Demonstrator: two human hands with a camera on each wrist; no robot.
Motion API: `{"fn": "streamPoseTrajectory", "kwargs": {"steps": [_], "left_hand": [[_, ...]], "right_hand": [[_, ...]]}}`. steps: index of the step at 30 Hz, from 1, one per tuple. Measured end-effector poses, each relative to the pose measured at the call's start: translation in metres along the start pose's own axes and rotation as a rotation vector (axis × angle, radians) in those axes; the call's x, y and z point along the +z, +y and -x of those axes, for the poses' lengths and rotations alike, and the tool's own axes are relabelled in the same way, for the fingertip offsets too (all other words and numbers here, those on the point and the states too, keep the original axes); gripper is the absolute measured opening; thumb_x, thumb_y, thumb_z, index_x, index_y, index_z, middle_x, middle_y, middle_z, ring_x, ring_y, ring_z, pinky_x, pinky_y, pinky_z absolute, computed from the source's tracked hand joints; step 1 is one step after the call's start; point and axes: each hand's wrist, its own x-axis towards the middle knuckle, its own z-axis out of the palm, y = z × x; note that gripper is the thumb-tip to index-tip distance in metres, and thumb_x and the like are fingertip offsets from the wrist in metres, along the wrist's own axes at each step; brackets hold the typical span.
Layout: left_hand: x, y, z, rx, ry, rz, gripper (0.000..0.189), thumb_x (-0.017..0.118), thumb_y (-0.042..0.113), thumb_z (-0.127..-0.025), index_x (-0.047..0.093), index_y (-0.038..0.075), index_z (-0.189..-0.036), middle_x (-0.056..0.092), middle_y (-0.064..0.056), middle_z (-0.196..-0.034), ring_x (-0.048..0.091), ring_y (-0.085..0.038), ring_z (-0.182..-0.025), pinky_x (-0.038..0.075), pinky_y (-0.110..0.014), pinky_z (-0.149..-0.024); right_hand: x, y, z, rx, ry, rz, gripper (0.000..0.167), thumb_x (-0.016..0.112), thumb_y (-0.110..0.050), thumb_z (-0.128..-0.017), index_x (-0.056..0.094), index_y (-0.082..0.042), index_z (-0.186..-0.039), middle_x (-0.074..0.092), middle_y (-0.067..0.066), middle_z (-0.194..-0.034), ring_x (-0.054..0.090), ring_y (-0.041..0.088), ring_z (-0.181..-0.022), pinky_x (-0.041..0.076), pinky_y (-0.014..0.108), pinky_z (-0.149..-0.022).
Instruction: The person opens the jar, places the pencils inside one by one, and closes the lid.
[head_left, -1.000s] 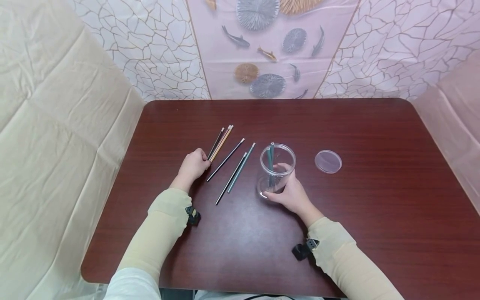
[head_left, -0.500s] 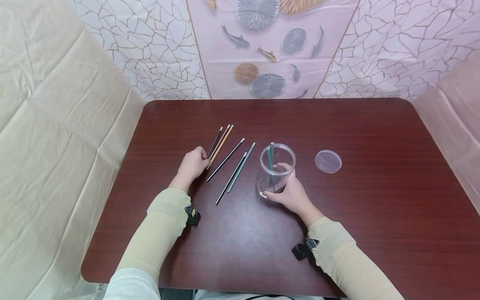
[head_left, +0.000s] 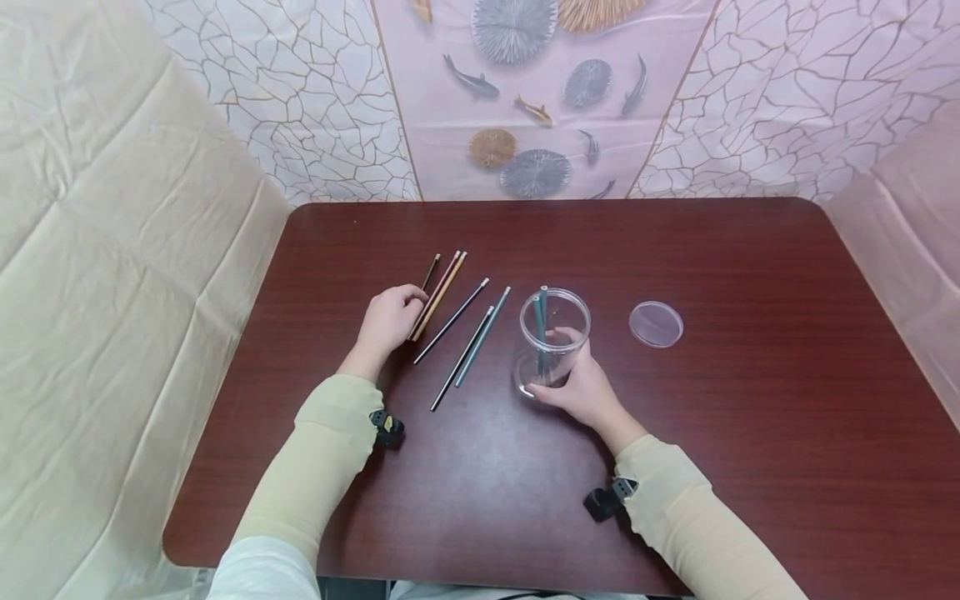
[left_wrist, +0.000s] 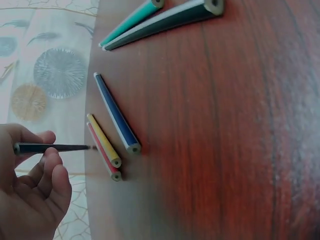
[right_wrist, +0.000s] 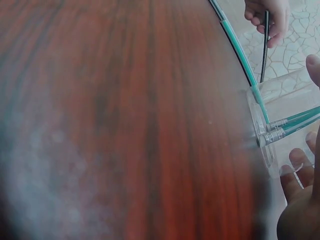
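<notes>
My left hand (head_left: pixel 386 321) pinches a black pencil (left_wrist: pixel 55 147) between thumb and fingertips; its far end (head_left: pixel 431 268) pokes out past the hand in the head view. Close beside that hand lie a yellow pencil (left_wrist: pixel 104 140) and a red pencil (left_wrist: pixel 103 151), side by side on the table. My right hand (head_left: pixel 588 392) grips the lower part of a clear plastic jar (head_left: pixel 527 360), which stands upright and uncovered. Two green pencils (head_left: pixel 540 315) lean inside the jar, eraser ends up near its rim.
Between the hands lie a dark blue pencil (head_left: pixel 452 321), a black-and-silver pencil (head_left: pixel 462 358) and another green pencil (head_left: pixel 483 336). A round clear lid (head_left: pixel 656 324) rests on the dark red table (head_left: pixel 750 400), right of the jar. Patterned cloth (head_left: pixel 300 100) hangs behind the table.
The yellow and red pencils have come out from under my left hand and stay on the table, while that hand keeps the black pencil, shifted slightly left. My right hand and the jar have not moved.
</notes>
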Motion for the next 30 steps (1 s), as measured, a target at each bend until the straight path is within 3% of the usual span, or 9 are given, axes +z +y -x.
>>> {"fn": "streamPoseTrajectory", "kwargs": {"steps": [8, 12, 17, 21, 26, 28, 30], "left_hand": [[0.001, 0.0, -0.001, -0.056, -0.018, 0.101, 0.027, 0.044, 0.015, -0.09, 0.068, 0.01, -0.101, 0.066, -0.007, -0.092, 0.056, -0.024, -0.084, 0.044, -0.037, -0.078], [-0.001, 0.002, -0.001, -0.085, -0.039, 0.156, 0.029, 0.042, 0.018, -0.091, 0.069, 0.011, -0.1, 0.065, -0.01, -0.08, 0.055, -0.022, -0.074, 0.044, -0.034, -0.069], [-0.003, 0.009, -0.001, -0.093, -0.046, 0.284, 0.033, 0.04, 0.023, -0.093, 0.067, 0.007, -0.102, 0.062, -0.016, -0.078, 0.057, -0.023, -0.066, 0.044, -0.032, -0.06], [-0.005, 0.017, -0.001, -0.055, -0.035, 0.415, 0.038, 0.034, 0.022, -0.098, 0.065, 0.001, -0.108, 0.059, -0.018, -0.085, 0.061, -0.029, -0.072, 0.05, -0.033, -0.064], [-0.006, 0.024, 0.001, -0.012, -0.04, 0.584, 0.037, 0.032, 0.01, -0.096, 0.061, -0.004, -0.114, 0.057, -0.026, -0.094, 0.059, -0.032, -0.075, 0.051, -0.045, -0.075], [-0.006, 0.025, 0.002, 0.034, -0.031, 0.581, 0.036, 0.035, 0.005, -0.092, 0.061, -0.004, -0.115, 0.057, -0.027, -0.096, 0.057, -0.029, -0.078, 0.049, -0.047, -0.078], [-0.006, 0.026, 0.002, 0.104, 0.002, 0.507, 0.035, 0.04, 0.001, -0.088, 0.061, -0.002, -0.115, 0.058, -0.022, -0.096, 0.057, -0.025, -0.08, 0.049, -0.043, -0.078]], "right_hand": [[0.001, 0.0, 0.0, -0.008, 0.003, -0.005, 0.091, 0.086, -0.022, -0.061, 0.031, -0.005, -0.131, 0.052, 0.006, -0.127, 0.052, 0.026, -0.112, 0.038, 0.043, -0.094], [0.0, 0.0, 0.0, -0.013, 0.005, -0.003, 0.09, 0.086, -0.022, -0.061, 0.031, -0.004, -0.13, 0.051, 0.007, -0.127, 0.052, 0.027, -0.112, 0.038, 0.043, -0.095], [0.0, 0.0, 0.0, -0.017, 0.005, 0.009, 0.086, 0.086, -0.022, -0.061, 0.033, -0.004, -0.127, 0.049, 0.007, -0.128, 0.052, 0.027, -0.113, 0.038, 0.043, -0.095], [0.0, 0.0, 0.0, -0.015, 0.003, 0.007, 0.084, 0.086, -0.021, -0.061, 0.034, -0.004, -0.125, 0.049, 0.007, -0.129, 0.052, 0.027, -0.113, 0.038, 0.044, -0.095], [0.001, 0.001, 0.0, -0.02, 0.007, 0.0, 0.084, 0.086, -0.021, -0.061, 0.035, -0.003, -0.125, 0.049, 0.007, -0.128, 0.051, 0.027, -0.114, 0.037, 0.044, -0.095], [0.001, 0.002, -0.001, -0.027, 0.012, 0.008, 0.082, 0.086, -0.022, -0.061, 0.036, -0.004, -0.123, 0.05, 0.007, -0.128, 0.051, 0.027, -0.114, 0.037, 0.043, -0.096], [0.001, 0.002, -0.001, -0.034, 0.017, 0.015, 0.083, 0.086, -0.023, -0.061, 0.036, -0.004, -0.123, 0.05, 0.007, -0.127, 0.052, 0.027, -0.114, 0.037, 0.043, -0.096]]}}
